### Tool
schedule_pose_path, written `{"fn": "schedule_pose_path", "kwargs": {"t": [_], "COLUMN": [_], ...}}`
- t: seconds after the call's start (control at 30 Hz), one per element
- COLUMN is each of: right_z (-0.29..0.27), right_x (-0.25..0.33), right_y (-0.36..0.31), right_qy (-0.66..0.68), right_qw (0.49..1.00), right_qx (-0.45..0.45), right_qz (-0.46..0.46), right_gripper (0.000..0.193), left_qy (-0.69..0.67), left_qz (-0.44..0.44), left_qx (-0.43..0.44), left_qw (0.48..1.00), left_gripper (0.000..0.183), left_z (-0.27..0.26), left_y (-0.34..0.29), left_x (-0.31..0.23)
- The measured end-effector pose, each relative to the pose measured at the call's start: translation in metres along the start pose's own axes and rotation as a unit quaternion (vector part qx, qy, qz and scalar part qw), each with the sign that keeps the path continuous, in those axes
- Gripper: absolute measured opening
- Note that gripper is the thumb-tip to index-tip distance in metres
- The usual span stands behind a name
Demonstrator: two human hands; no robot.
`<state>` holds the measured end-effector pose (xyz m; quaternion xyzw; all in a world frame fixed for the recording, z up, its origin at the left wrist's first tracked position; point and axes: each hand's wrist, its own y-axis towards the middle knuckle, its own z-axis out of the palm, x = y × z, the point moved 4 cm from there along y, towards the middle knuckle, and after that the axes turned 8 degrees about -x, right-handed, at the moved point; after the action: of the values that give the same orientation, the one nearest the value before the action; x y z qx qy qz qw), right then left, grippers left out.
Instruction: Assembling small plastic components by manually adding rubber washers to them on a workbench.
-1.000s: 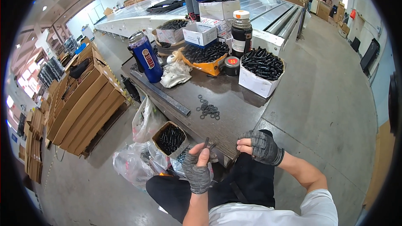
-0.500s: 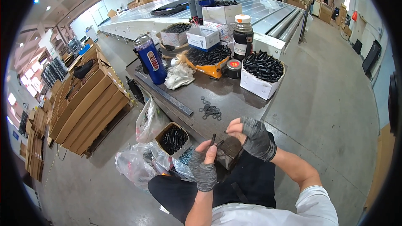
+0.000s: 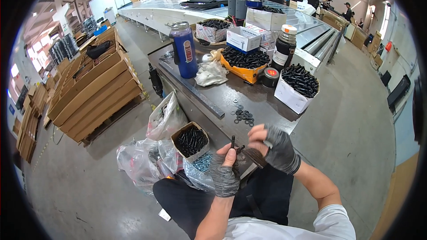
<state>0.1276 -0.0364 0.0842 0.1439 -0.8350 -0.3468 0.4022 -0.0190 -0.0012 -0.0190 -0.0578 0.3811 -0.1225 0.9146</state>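
My left hand (image 3: 225,169), in a grey fingerless glove, is closed with thumb and fingers around a slim black bolt (image 3: 233,141) that points upward. A second dark piece (image 3: 240,149) shows beside its fingertips. My right hand (image 3: 279,150), gloved the same way, is just to the right with its fingers curled in; they are slightly blurred, and anything between them is too small to make out. Beyond both hands, a loose pile of black washers (image 3: 244,116) lies on the dark table (image 3: 213,94). An open carton of black bolts (image 3: 190,142) is left of my left hand.
A white box of black bolts (image 3: 293,98), an orange-edged bag of similar parts (image 3: 249,76), a dark jar (image 3: 283,53), a white rag (image 3: 211,74) and a blue tumbler (image 3: 187,53) stand across the table. A metal bar (image 3: 202,99) lies along its left edge. Plastic bags (image 3: 141,160) sit lower left.
My view has shifted, so the table sits further right and lower in it. My right hand has come lower, closer to the bolt in my left hand, which keeps its hold.
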Motion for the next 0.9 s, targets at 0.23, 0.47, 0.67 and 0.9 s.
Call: {"fn": "schedule_pose_path", "kwargs": {"t": [0.23, 0.47, 0.67, 0.9], "right_z": [0.016, 0.024, 0.010, -0.007], "right_x": [-0.021, -0.020, -0.016, -0.082], "right_y": [0.021, -0.001, 0.001, 0.025], "right_qy": [0.155, 0.114, 0.015, -0.137], "right_qw": [0.949, 0.930, 0.994, 0.971], "right_qx": [0.088, 0.141, 0.070, 0.033], "right_qz": [0.260, 0.321, 0.081, 0.192], "right_gripper": [0.023, 0.014, 0.015, 0.026], "left_qy": [0.094, 0.139, 0.063, 0.069], "left_qz": [0.009, 0.040, -0.007, 0.027], "left_qx": [0.058, 0.063, 0.061, 0.061], "left_qw": [0.994, 0.988, 0.996, 0.995], "left_gripper": [0.029, 0.020, 0.022, 0.023], "left_z": [-0.005, -0.017, -0.026, -0.023], "left_y": [-0.007, -0.007, -0.005, -0.003], "left_x": [-0.003, 0.005, 0.015, 0.010]}}
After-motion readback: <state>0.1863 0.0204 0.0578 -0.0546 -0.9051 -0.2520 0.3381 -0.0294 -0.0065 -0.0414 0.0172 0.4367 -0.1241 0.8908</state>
